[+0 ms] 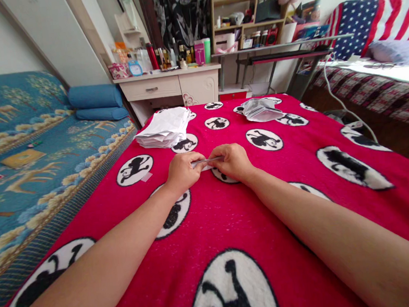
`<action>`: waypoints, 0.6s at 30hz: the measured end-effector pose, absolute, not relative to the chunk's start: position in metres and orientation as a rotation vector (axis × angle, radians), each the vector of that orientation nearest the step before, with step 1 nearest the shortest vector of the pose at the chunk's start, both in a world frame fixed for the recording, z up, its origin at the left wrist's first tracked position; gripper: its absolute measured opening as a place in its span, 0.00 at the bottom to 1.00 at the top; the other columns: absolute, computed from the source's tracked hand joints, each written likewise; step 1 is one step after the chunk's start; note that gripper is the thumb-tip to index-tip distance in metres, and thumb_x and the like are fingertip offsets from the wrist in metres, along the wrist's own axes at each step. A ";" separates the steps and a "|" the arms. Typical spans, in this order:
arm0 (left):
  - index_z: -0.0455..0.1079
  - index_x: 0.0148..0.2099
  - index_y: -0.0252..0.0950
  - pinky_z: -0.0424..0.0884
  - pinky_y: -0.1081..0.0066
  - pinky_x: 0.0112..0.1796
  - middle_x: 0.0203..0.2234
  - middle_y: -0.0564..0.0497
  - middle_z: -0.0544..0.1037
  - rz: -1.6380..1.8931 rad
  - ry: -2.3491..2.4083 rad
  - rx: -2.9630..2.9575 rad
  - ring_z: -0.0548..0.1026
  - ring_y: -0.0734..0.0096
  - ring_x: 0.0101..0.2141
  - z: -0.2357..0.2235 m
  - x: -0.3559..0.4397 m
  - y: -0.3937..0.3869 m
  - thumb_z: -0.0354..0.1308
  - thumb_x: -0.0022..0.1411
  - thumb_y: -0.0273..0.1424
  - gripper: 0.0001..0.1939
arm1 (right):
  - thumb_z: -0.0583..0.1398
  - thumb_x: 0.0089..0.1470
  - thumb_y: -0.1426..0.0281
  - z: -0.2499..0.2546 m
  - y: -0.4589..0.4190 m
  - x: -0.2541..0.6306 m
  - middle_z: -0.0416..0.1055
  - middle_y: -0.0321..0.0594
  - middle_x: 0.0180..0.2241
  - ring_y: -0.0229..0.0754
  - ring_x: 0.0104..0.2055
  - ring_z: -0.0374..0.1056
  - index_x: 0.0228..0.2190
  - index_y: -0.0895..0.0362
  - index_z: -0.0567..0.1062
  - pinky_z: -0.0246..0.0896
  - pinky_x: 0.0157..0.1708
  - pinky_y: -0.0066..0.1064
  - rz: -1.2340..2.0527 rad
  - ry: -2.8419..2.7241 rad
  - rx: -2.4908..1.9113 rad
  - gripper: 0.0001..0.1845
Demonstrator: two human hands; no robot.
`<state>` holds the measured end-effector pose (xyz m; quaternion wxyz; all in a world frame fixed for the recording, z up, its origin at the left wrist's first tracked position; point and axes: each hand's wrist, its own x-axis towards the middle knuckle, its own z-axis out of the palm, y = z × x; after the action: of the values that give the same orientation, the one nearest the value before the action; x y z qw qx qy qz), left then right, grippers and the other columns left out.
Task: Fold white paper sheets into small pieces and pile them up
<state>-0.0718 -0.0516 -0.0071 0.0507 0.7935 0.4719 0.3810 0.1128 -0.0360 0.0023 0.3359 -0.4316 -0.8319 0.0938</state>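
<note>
Head view: the left hand (183, 173) and right hand (233, 162) are nearly closed, thumbs and fingers pinching opposite ends of a piece of paper (206, 165) over the middle of the red-covered worktop (217, 210). Gripping both ends probably keeps it level and its edge straight. A thick paper stack (166, 128) lies far left and a smaller folded pile (261, 109) far right, likely so both stay within reach without crowding the hands. The held paper looks thin, pale grey-white and narrow, seen almost edge-on; fingers hide its ends, so its full shape cannot be told.
</note>
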 end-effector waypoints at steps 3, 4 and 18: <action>0.77 0.33 0.36 0.68 0.72 0.34 0.29 0.51 0.81 1.163 1.416 2.381 0.77 0.69 0.30 -0.006 -0.070 -0.052 0.60 0.56 0.29 0.04 | 0.61 0.51 0.69 0.004 -0.037 0.113 0.76 0.37 0.27 0.36 0.28 0.67 0.29 0.55 0.81 0.50 0.27 0.26 0.243 -2.201 -1.081 0.07; 0.77 0.33 0.36 0.68 0.72 0.34 0.29 0.51 0.81 1.157 1.416 2.369 0.77 0.70 0.30 -0.006 -0.070 -0.052 0.60 0.56 0.29 0.04 | 0.61 0.51 0.69 0.005 -0.037 0.113 0.76 0.37 0.27 0.36 0.28 0.67 0.29 0.56 0.80 0.49 0.27 0.27 0.238 -2.209 -1.074 0.07; 0.78 0.37 0.37 0.67 0.72 0.33 0.31 0.50 0.82 1.120 1.454 2.352 0.76 0.69 0.31 -0.010 -0.076 -0.046 0.65 0.54 0.34 0.09 | 0.61 0.52 0.72 0.000 -0.031 0.117 0.77 0.37 0.31 0.37 0.32 0.68 0.30 0.55 0.80 0.54 0.31 0.26 0.177 -2.136 -1.078 0.06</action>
<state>-0.0764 -0.0460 -0.0097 0.0788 0.7859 0.4858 0.3743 0.1169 -0.0309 -0.0005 0.3627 -0.4188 -0.8296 0.0686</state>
